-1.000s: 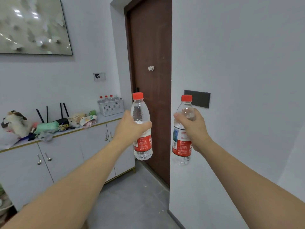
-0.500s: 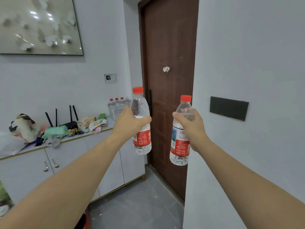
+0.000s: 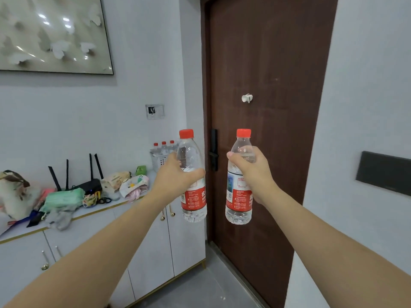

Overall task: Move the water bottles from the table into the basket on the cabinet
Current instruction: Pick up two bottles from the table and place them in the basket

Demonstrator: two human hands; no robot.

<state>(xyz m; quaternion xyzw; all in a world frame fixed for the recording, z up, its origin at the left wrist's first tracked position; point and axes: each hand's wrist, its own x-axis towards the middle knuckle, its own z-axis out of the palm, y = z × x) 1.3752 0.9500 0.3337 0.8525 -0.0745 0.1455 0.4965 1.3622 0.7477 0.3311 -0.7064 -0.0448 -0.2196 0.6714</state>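
My left hand (image 3: 175,178) grips a clear water bottle (image 3: 193,203) with a red cap and red label, held upright in the air. My right hand (image 3: 251,172) grips a second such bottle (image 3: 239,207), also upright, a little to the right. Beyond the left bottle, a white perforated basket (image 3: 159,160) stands at the right end of the white cabinet (image 3: 93,227). Three red-capped bottles (image 3: 164,146) stand inside it. My left hand hides part of the basket.
A brown door (image 3: 266,85) with a black handle fills the wall ahead. The cabinet top carries a black router (image 3: 89,185), a green pouch, cloth items and a stuffed toy (image 3: 13,192). A white wall (image 3: 367,107) stands close on the right. Grey floor lies below.
The view has come closer to the cabinet and door. Both hands still hold their bottles upright, and the basket now sits just behind my left hand.
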